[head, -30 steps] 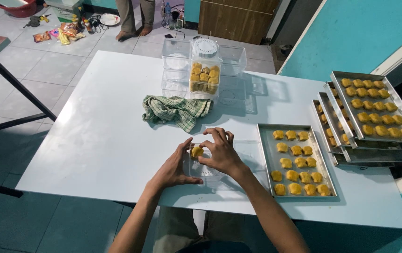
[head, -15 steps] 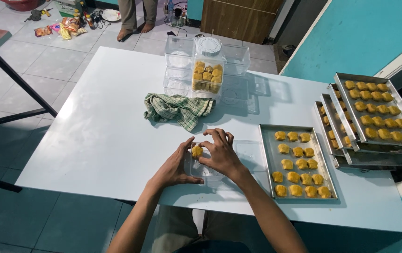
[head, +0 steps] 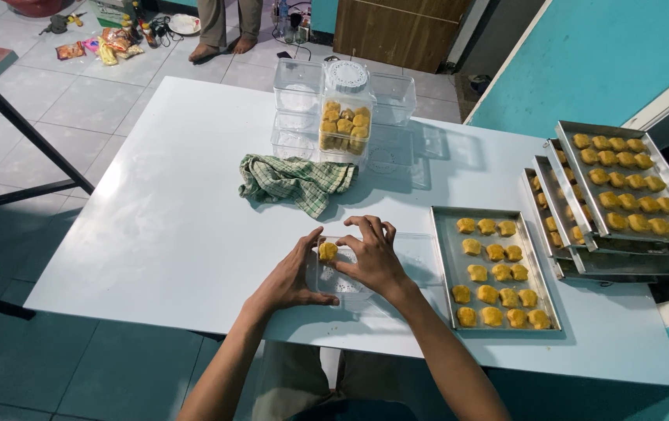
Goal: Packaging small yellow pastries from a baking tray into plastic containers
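Observation:
My left hand grips the left wall of a clear plastic container near the front edge of the white table. My right hand pinches a yellow cookie at the container's top left corner. Just right of my hands lies a metal tray with several yellow cookies in rows.
A green checked cloth lies crumpled behind my hands. Clear containers stand at the table's far side, one filled jar with cookies. Stacked trays of cookies sit at the right edge. A person's bare feet stand on the tiled floor beyond.
My hands barely moved; the fingers of my right hand have shifted slightly around the cookie at the container. The camera tilted a little.

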